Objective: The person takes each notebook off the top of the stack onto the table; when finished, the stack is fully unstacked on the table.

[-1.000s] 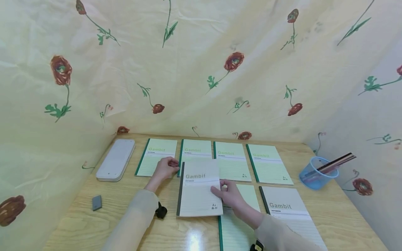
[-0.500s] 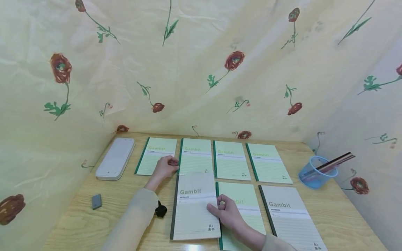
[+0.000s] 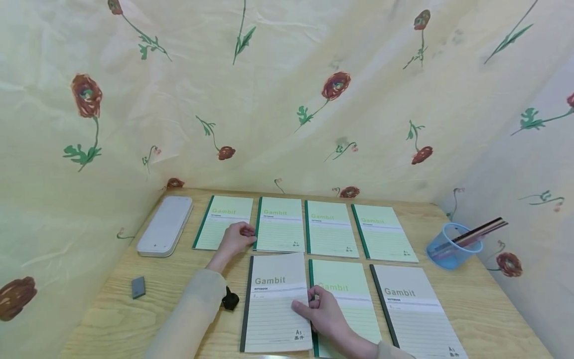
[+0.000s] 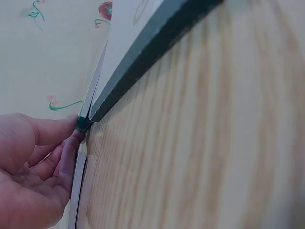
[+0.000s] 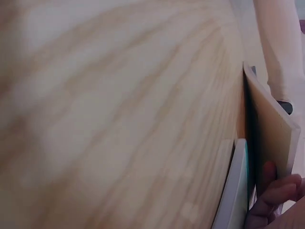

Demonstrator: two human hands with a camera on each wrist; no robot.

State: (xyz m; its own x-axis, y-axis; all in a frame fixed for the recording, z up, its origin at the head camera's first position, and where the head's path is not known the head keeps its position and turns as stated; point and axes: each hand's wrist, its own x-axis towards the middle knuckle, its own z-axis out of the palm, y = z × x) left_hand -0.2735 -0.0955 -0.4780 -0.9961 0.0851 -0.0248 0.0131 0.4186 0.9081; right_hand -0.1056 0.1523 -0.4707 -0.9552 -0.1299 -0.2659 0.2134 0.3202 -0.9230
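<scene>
In the head view my right hand (image 3: 325, 314) grips the right edge of a grey-spined Gambit notebook (image 3: 275, 324), thumb on its cover and fingers curled beneath. The right wrist view shows this notebook (image 5: 274, 129) tilted, its gripped side off the wood. My left hand (image 3: 235, 239) stays at the lower left corner of a green-spined notebook (image 3: 280, 232) in the back row; in the left wrist view, thumb and forefinger pinch the spine end (image 4: 84, 124). Right of the held notebook lie another green-spined notebook (image 3: 352, 319) and a second grey-spined notebook (image 3: 417, 324).
Other green-spined notebooks (image 3: 329, 234) line the back of the wooden table (image 3: 107, 324). A white case (image 3: 166, 224) and a grey eraser-like block (image 3: 138, 287) are at left. At right stands a blue cup (image 3: 453, 249) with pencil-like sticks. Flowered cloth (image 3: 269, 99) hangs behind.
My right hand has brought the grey-spined notebook toward me and lower, away from over the back-row notebook, which shows fully now. The left hand has stayed in place.
</scene>
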